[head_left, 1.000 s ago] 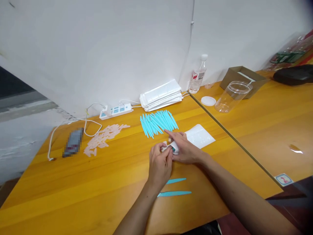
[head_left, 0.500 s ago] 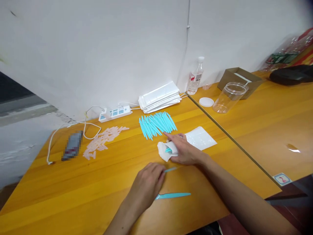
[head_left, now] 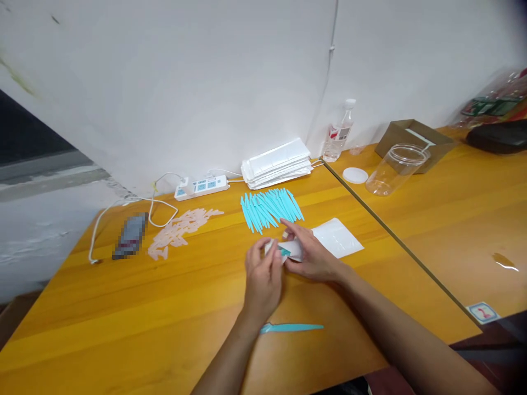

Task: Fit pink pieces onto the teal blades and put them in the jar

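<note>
**White bag (head_left: 337,240), blue sticks (head_left: 285,251) at its mouth**

The right hand (head_left: 309,254) grips the bag round its mouth; the left hand (head_left: 263,277) meets the opening, but I cannot tell what it holds. Best keep that mouth wide and slide sticks in straight. One loose stick (head_left: 294,327) lies toward the front edge of the table (head_left: 123,323), open wood to its right; the blue pile (head_left: 272,208) sits just beyond the right hand.

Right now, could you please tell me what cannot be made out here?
All in the head view:
Blue pieces in the white bag: number hidden by bag and left grip.
Lone blue piece: left end, behind the left forearm.
Grey object at left: pixelated.
Black case: cut off by the right edge.
</note>
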`<control>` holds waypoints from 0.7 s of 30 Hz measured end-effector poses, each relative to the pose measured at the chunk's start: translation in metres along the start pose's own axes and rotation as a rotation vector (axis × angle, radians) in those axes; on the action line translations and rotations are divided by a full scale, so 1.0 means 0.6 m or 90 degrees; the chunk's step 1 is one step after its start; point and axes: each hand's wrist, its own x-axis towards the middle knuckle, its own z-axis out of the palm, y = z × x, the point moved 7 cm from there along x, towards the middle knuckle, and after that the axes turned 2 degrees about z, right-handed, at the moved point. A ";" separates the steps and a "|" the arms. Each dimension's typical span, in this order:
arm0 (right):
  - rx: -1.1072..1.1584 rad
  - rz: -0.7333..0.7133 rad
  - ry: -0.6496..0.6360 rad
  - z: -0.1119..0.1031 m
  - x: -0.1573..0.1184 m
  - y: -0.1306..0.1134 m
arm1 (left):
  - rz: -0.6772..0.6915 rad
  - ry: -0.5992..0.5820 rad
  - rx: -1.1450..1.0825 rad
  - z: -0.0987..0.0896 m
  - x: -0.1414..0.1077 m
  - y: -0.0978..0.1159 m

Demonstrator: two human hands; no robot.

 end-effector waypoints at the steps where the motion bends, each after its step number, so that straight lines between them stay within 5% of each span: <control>1: -0.003 0.000 0.003 -0.004 -0.002 0.001 | -0.024 0.024 0.002 -0.012 -0.003 -0.007; 4: -0.055 -0.002 -0.040 -0.010 -0.007 0.006 | -0.155 0.031 -0.058 -0.039 -0.011 -0.049; 7: -0.134 -0.001 -0.116 -0.002 -0.013 0.017 | -0.261 -0.073 -0.101 -0.013 -0.008 -0.088; 11: -0.155 0.013 -0.162 0.005 -0.016 0.028 | -0.242 -0.102 -0.101 0.019 0.020 -0.094; 14: -0.132 0.027 -0.126 -0.023 -0.016 0.015 | -0.199 -0.103 -0.126 0.010 0.044 -0.048; 18: -0.156 -0.011 0.030 -0.096 -0.021 -0.035 | -0.156 -0.048 -0.253 -0.047 0.082 0.070; 21: -0.193 -0.015 0.164 -0.119 -0.034 -0.061 | -0.081 -0.066 -0.198 -0.079 0.119 0.161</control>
